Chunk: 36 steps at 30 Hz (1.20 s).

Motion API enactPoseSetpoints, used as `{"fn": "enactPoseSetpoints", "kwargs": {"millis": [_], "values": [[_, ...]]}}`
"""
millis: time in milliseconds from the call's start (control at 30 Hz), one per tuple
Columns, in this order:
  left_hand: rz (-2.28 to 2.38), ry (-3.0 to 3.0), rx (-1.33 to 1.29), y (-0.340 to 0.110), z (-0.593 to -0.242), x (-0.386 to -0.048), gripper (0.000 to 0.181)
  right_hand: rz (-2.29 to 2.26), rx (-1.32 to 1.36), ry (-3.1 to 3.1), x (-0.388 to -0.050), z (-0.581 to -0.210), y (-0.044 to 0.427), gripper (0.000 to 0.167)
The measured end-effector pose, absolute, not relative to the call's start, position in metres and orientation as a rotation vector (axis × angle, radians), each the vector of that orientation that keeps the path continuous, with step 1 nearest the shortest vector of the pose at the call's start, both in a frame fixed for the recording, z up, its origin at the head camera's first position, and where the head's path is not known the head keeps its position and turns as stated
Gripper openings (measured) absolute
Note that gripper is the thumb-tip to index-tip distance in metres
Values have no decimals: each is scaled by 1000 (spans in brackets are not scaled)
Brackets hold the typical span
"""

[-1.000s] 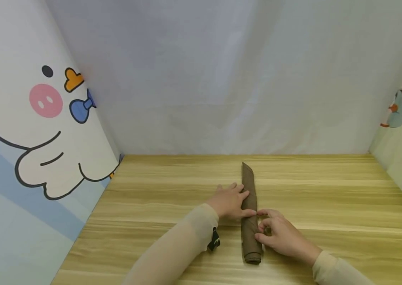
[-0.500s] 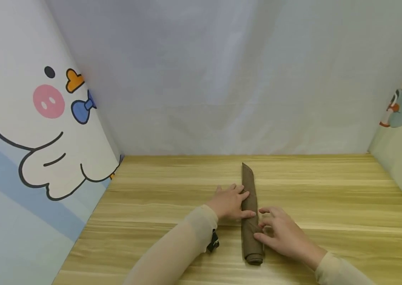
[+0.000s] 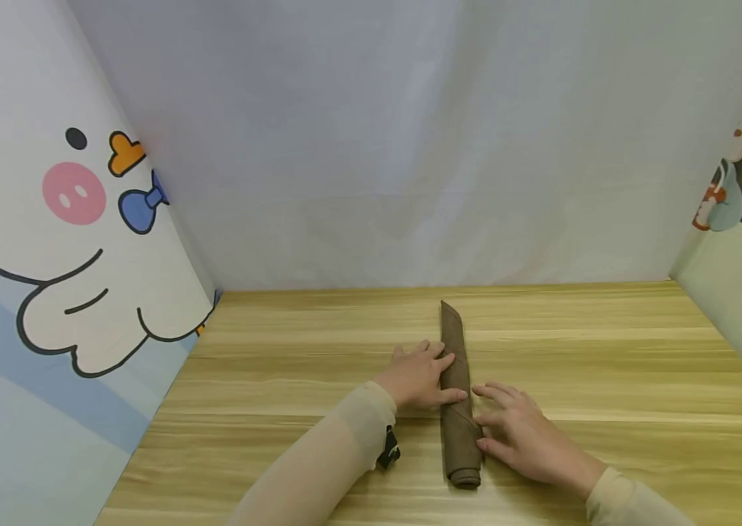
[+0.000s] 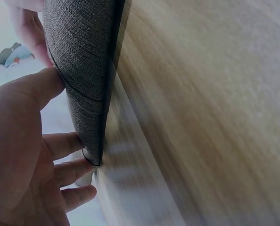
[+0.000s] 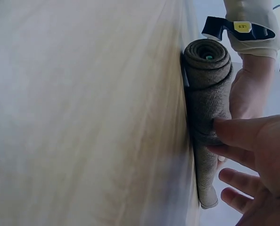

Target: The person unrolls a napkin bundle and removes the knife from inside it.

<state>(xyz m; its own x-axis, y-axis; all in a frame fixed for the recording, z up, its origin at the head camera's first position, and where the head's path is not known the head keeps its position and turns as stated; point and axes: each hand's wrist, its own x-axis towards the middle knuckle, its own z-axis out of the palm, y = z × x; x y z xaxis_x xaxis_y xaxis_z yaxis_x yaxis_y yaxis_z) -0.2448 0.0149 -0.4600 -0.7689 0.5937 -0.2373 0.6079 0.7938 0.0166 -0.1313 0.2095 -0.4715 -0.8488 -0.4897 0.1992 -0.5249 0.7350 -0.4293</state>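
A rolled-up brown cloth (image 3: 457, 438) lies lengthwise on the wooden table, its near end a spiral and its far end a slanted point. My left hand (image 3: 414, 376) rests on the roll from the left, fingers spread, thumb across its top. In the left wrist view that hand's thumb and fingertips touch the cloth (image 4: 81, 52). At the right side of the roll is my right hand (image 3: 529, 438), thumb and fingertips against its lower half, fingers loosely bent. The right wrist view shows the spiral end of the rolled cloth (image 5: 207, 54) with a small teal spot inside.
The wooden table (image 3: 292, 351) runs back to a pale hanging sheet (image 3: 410, 146). A printed cartoon panel (image 3: 3, 329) stands at the left, another printed panel (image 3: 732, 307) at the right. A dark strap (image 3: 389, 449) hangs at the left wrist.
My right hand's fingers have straightened and spread somewhat, and its thumb has shifted slightly along the roll's right edge. The left hand stays in place on the cloth. The head view has tilted a little.
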Motion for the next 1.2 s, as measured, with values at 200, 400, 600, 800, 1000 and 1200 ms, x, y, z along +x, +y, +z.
{"fn": "enactPoseSetpoints", "kwargs": {"millis": [200, 400, 600, 800, 1000, 1200], "values": [[-67, 2750, 932, 14, -458, -243, 83, 782, 830, -2854, -132, -474, 206, 20], [-53, 2744, 926, 13, -458, -243, 83, 788, 824, -2846, -131, -474, 203, 14], [-49, 2739, 926, 12, -456, -241, 81, 773, 846, -2835, -128, -469, 200, 5], [-73, 2739, 937, 13, -452, -240, 80, 734, 842, -2839, -125, -462, 197, 7], [-86, 2740, 945, 13, -450, -238, 80, 722, 833, -2853, -123, -453, 195, 16], [-94, 2745, 955, 11, -450, -237, 81, 742, 815, -2861, -122, -449, 193, 19]]}}
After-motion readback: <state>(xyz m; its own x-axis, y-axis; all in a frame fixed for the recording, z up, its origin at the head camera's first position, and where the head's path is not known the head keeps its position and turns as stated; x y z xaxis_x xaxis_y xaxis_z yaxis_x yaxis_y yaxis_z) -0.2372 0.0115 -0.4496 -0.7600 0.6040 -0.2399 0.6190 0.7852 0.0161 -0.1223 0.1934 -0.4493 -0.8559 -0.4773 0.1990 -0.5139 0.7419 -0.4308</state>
